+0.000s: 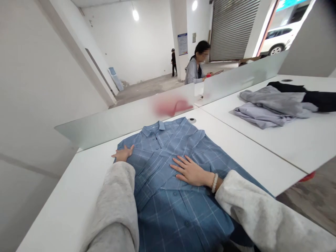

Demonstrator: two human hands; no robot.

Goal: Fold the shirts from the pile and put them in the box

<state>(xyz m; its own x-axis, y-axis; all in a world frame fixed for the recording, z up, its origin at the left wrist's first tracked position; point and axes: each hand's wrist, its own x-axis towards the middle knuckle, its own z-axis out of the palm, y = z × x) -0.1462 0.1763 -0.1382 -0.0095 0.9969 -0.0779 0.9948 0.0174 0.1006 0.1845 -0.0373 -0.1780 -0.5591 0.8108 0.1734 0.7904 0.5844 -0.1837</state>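
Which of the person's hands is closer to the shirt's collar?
Left. The left hand rests on the blue plaid shirt at its shoulder edge, beside the collar. The right hand lies flat lower down, on the chest.

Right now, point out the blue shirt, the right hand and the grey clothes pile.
blue shirt [168, 210]: head view, on its lower front panel near the buttons.
right hand [190, 171]: head view, on the back of the hand, flat on the shirt.
grey clothes pile [273, 105]: head view, on the top grey garment.
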